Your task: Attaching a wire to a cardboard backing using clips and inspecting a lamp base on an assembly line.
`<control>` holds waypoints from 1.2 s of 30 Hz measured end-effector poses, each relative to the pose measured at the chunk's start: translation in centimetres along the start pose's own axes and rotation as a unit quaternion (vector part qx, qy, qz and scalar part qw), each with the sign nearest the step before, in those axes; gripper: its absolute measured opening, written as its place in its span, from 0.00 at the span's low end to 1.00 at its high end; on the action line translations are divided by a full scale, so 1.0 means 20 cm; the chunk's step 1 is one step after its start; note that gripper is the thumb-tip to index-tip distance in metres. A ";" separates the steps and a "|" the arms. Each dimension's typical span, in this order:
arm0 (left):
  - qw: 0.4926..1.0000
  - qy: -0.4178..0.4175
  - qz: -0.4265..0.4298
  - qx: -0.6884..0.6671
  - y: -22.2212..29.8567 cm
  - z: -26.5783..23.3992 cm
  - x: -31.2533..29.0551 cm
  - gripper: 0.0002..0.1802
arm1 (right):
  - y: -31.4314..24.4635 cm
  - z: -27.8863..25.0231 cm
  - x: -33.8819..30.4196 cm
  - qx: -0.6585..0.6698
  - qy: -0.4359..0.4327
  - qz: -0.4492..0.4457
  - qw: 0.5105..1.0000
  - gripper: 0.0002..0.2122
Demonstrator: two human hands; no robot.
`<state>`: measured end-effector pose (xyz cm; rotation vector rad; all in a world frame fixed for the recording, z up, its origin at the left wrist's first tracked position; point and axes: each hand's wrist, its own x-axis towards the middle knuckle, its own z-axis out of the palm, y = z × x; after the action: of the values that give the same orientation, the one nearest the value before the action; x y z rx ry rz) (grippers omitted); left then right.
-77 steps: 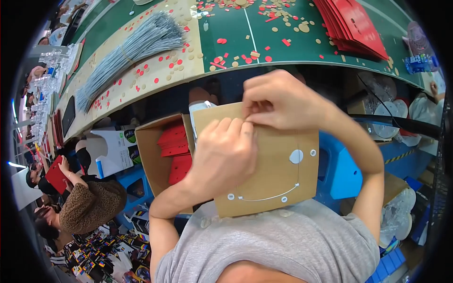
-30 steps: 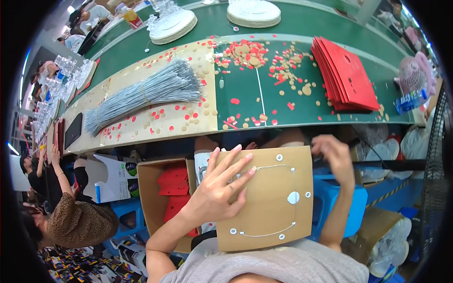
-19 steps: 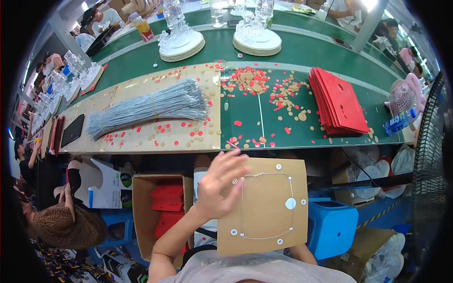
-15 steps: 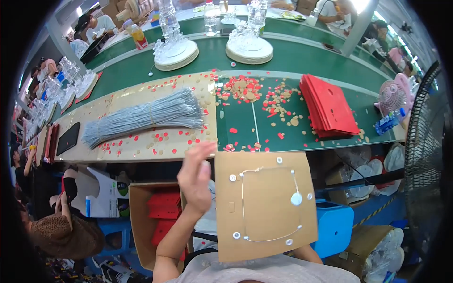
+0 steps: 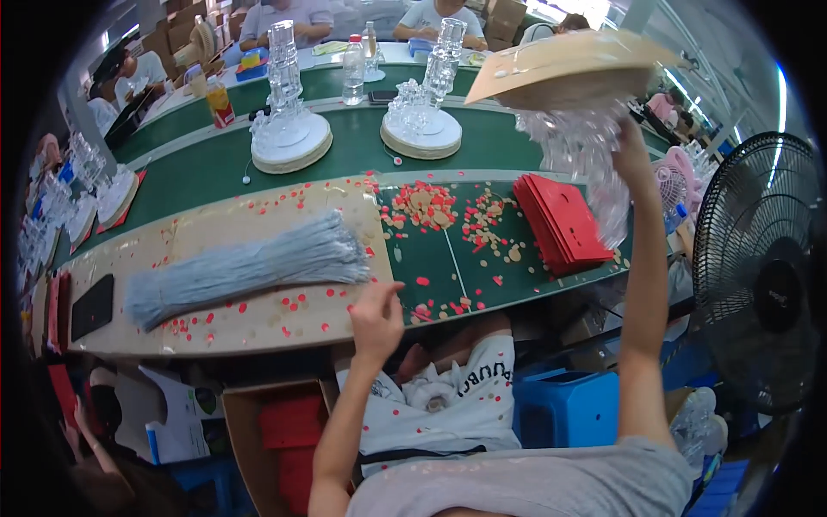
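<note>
My right hand (image 5: pixel 631 148) is raised at the far right, holding up a cardboard-bottomed clear plastic piece (image 5: pixel 575 73) by its underside. The tan board faces up, and shiny clear plastic parts (image 5: pixel 586 151) hang below it, blurred by motion. My fingers are partly hidden there. By the table's near edge, my left hand (image 5: pixel 377 326) is loosely bent, thumb and forefinger apart, with nothing visible in it. A bundle of thin grey-white wires (image 5: pixel 245 269) lies beyond it on a cardboard sheet (image 5: pixel 345 196). A stack of red sheets (image 5: pixel 564 226) lies below the raised piece.
Red and tan discs (image 5: pixel 424 207) are scattered across the green table (image 5: pixel 405 246). Two clear plastic towers (image 5: pixel 286 95) (image 5: pixel 444 65) stand on round white bases farther back. A black fan (image 5: pixel 762 276) stands at right, a blue stool (image 5: pixel 568 405) below. A phone (image 5: pixel 92 308) lies left.
The cardboard-bottomed piece went from in front of my body up and away to the far right with my right hand. My left hand stayed near the table edge, its fingers more bent.
</note>
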<state>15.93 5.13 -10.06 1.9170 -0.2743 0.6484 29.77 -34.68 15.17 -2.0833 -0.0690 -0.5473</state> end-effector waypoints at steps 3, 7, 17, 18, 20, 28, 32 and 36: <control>0.996 0.019 0.079 0.024 0.01 0.05 0.00 0.10 | -0.19 0.15 0.43 -0.373 -0.035 -0.196 0.906 0.27; 0.994 0.040 0.103 -0.029 0.03 -0.04 -0.02 0.12 | 0.10 0.37 0.85 -0.643 -0.115 -0.226 0.723 0.27; 0.995 0.071 0.019 0.061 -0.17 -0.70 1.19 0.25 | 1.16 0.77 1.27 -0.797 -0.110 -0.321 0.499 0.07; 0.995 0.080 -0.037 0.036 -0.27 -0.69 1.37 0.30 | 1.19 0.84 1.27 -0.787 -0.110 -0.334 0.507 0.07; 0.990 0.090 -0.081 0.070 -0.56 -0.77 1.71 0.49 | 1.16 1.03 1.29 -0.784 -0.127 -0.298 0.529 0.09; 0.947 0.159 -0.053 0.273 -0.79 -0.47 2.36 0.47 | 0.80 1.14 1.04 -0.683 -0.205 -0.344 0.612 0.09; 0.937 0.243 -0.012 0.250 -0.72 -0.52 2.21 0.37 | 0.26 1.01 0.65 -0.544 -0.186 -0.286 0.767 0.12; 0.931 0.321 0.065 0.163 -0.22 -0.57 2.01 0.28 | -0.01 0.79 0.32 -0.426 -0.229 -0.245 0.840 0.16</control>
<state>47.67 21.24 12.29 1.8824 0.1363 1.4377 41.04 -22.60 10.79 -3.0717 -0.7843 -0.3848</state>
